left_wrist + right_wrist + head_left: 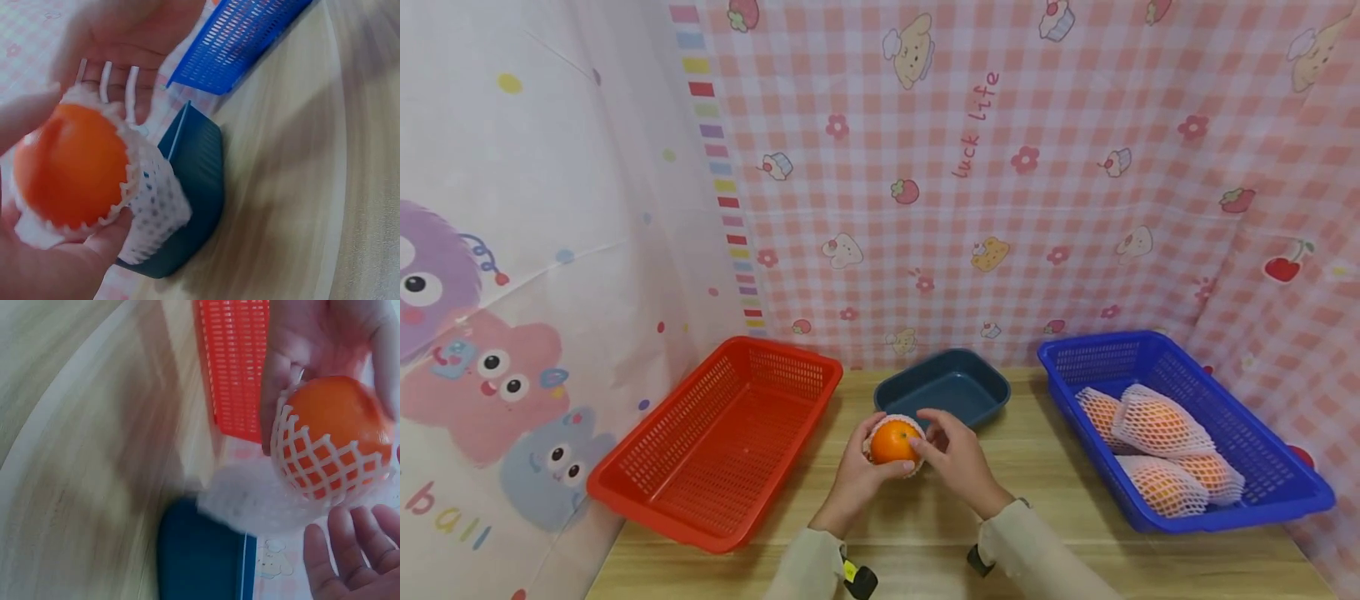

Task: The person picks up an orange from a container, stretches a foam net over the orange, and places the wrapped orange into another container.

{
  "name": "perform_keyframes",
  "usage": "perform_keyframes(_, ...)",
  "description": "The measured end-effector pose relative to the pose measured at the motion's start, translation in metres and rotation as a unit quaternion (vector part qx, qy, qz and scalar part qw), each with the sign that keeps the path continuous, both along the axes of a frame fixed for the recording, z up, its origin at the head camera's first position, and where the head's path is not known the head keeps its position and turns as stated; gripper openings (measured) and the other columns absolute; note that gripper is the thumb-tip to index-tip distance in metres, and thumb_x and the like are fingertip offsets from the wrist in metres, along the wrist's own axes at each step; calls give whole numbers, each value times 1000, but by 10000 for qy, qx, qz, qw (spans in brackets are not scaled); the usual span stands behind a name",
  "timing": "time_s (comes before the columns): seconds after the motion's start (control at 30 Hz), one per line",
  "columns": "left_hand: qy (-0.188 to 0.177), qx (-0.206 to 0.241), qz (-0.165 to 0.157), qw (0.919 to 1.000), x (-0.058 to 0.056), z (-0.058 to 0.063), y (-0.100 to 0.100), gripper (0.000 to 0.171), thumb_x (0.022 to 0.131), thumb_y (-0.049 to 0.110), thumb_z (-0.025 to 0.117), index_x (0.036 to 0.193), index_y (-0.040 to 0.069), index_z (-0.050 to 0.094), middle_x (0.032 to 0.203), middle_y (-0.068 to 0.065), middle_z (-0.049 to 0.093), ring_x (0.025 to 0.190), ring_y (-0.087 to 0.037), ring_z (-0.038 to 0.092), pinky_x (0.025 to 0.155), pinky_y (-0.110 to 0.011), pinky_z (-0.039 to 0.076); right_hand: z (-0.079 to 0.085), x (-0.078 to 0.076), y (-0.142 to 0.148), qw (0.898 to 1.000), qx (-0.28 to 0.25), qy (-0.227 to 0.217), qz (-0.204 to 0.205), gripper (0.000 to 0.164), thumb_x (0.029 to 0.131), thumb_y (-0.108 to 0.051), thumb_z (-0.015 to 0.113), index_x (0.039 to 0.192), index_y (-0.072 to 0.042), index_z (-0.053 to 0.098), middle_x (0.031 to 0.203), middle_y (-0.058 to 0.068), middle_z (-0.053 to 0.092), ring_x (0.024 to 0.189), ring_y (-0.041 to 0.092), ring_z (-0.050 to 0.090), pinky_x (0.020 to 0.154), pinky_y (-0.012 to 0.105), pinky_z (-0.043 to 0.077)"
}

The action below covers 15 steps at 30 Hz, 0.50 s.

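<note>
An orange sits partly inside a white foam net sleeve, its top bare. My left hand grips the orange and its sleeve from the left, the thumb across the front. My right hand is at the right side, its thumb close to or touching the fruit. In the right wrist view, the loosely extended fingers of this hand lie beside the sleeve. White foam strands show against its fingers in the left wrist view. The sleeve's loose end hangs near a dark teal tray behind the hands.
To the left stands a red plastic basket with nothing seen in it. A blue basket on the right holds several net-wrapped oranges. Everything stands on a wood-grain table, with patterned curtains behind and at the sides.
</note>
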<state>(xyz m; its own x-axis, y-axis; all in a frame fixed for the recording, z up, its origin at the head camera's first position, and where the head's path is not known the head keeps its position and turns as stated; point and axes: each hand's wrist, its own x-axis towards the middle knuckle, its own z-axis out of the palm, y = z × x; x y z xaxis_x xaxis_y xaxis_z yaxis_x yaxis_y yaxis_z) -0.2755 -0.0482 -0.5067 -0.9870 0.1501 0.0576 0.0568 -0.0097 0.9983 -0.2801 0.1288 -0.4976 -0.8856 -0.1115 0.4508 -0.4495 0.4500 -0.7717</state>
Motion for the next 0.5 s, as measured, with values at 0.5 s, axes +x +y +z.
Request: perform_keyframes(0.5,-272,932,-218,9950,-1,-4,-12,78,82,14,79,147,4,36,146,-15,40,125,-31,47,99,-34,44,18,7,2,9931,-766,-858,240,18,90,-9,69,106,-2,68,80,7,61,70,23,57,63,25,49)
